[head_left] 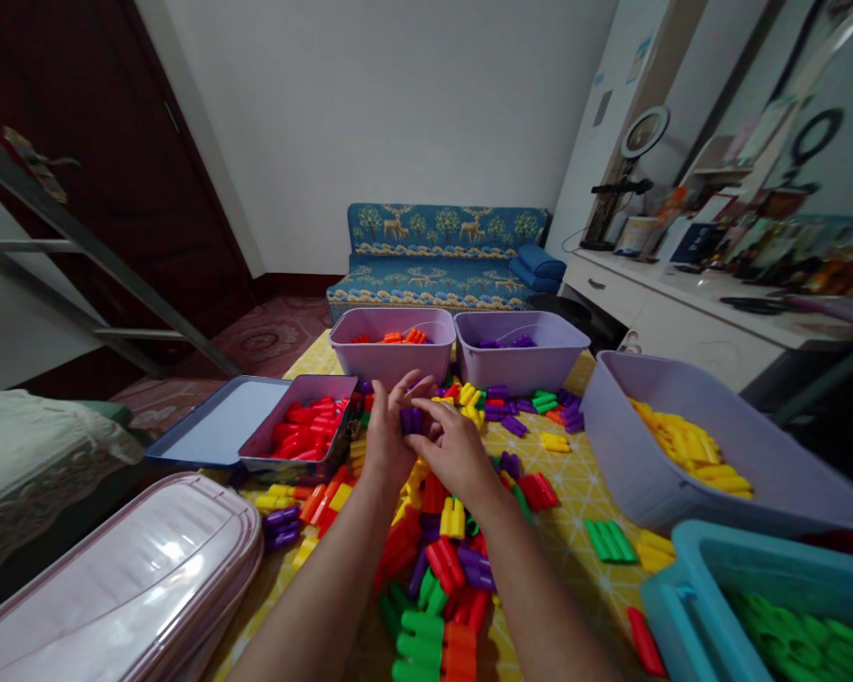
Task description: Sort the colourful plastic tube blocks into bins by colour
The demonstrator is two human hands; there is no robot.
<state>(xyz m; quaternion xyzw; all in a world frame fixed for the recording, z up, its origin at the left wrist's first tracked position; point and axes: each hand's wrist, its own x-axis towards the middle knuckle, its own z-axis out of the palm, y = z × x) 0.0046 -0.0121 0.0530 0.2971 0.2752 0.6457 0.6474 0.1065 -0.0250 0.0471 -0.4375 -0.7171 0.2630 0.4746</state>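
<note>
My left hand (388, 431) and my right hand (456, 440) meet above the middle of the table, around a purple plastic building block (411, 421). My right thumb and fingers pinch the block from the right. My left hand closes on its other side, some fingers pointing up; part of the block is hidden. Beneath my wrists lies a loose pile of ribbed blocks, among them a yellow block (453, 518), a red block (444, 565) and a green block (421, 649). Several purple blocks (515, 426) lie scattered beyond my right hand.
Lilac bins hold orange (390, 360), purple (518, 369) and yellow blocks (689, 455). Green blocks fill a teal bin (689, 568) at right. A tin (291, 466) of red blocks stands left, near stacked lids (135, 578). A patterned sofa (441, 275) stands behind.
</note>
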